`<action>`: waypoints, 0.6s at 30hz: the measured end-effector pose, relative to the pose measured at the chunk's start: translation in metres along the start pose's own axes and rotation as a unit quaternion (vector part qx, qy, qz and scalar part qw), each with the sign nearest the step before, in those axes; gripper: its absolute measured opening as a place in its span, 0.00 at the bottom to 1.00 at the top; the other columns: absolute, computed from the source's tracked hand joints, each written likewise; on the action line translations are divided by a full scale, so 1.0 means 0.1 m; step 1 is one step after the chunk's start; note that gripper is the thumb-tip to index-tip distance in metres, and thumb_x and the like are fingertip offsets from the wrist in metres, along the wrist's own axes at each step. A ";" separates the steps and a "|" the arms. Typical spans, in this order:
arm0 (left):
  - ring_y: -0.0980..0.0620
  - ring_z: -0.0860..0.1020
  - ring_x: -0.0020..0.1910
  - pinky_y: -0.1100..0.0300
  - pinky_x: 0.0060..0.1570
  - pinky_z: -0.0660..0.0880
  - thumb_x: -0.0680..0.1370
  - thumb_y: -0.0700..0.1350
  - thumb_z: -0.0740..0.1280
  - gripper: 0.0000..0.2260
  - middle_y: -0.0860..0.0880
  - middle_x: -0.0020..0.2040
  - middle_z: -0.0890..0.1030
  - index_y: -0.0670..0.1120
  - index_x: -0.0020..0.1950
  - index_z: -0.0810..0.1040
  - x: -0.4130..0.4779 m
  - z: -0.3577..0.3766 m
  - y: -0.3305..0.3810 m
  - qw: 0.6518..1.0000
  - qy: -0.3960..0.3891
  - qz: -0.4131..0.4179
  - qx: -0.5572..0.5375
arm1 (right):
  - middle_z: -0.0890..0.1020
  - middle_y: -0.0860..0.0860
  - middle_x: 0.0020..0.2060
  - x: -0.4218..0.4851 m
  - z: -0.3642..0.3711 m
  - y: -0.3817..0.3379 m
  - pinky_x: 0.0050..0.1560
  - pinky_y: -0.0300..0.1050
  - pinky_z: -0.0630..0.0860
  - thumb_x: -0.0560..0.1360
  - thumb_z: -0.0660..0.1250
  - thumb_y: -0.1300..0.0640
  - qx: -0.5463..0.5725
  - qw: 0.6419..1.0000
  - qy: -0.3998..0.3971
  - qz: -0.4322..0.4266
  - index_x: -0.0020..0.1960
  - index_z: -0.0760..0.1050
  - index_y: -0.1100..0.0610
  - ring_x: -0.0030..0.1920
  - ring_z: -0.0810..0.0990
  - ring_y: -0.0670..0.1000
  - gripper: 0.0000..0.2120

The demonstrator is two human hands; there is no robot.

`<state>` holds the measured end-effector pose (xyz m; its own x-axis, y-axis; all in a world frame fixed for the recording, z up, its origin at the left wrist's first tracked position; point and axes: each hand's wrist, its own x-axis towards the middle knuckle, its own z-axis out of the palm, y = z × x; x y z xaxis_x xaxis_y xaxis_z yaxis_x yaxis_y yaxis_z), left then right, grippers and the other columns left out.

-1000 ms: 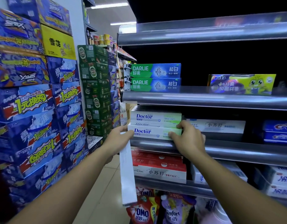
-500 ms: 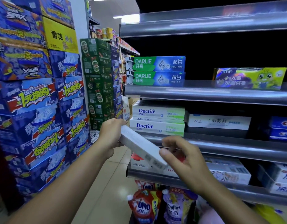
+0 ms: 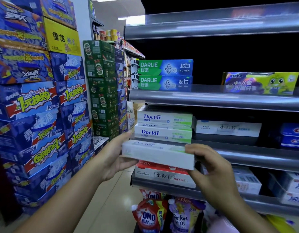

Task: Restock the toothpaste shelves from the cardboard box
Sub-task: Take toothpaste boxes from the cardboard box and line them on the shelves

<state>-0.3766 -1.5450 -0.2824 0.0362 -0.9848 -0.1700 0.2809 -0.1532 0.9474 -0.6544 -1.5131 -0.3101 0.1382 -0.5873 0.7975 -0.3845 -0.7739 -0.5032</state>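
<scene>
One white toothpaste box (image 3: 158, 154), held level; left hand (image 3: 115, 158) and right hand (image 3: 211, 167) fingers curled round its ends, just before two stacked Doctor boxes (image 3: 164, 126).

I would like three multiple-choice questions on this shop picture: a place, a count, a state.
1. The green-and-blue DARLIE cartons stand: A) one level above the white Doctor cartons; B) under them; C) right of them.
2. DARLIE cartons showing: A) one; B) two; C) four.
3. The long white carton in front is: A) unheld; B) held one-handed; C) gripped at both ends.
Answers: A, they sit one level higher; B, two stacked fronts show; C, the left hand and right hand hold its ends.
</scene>
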 end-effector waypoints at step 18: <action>0.43 0.86 0.51 0.55 0.45 0.83 0.71 0.42 0.75 0.23 0.36 0.54 0.85 0.39 0.63 0.75 -0.02 -0.02 -0.10 0.979 -0.031 0.167 -0.111 | 0.85 0.64 0.46 0.00 -0.01 -0.06 0.42 0.43 0.83 0.64 0.78 0.58 0.298 0.900 0.029 0.316 0.60 0.77 0.58 0.45 0.86 0.61 0.25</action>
<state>-0.3775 -1.5414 -0.2917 0.1057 -0.9810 0.1628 0.4656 0.1935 0.8636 -0.6531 -1.5088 -0.3066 0.0086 -0.9547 0.2975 0.1906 -0.2905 -0.9377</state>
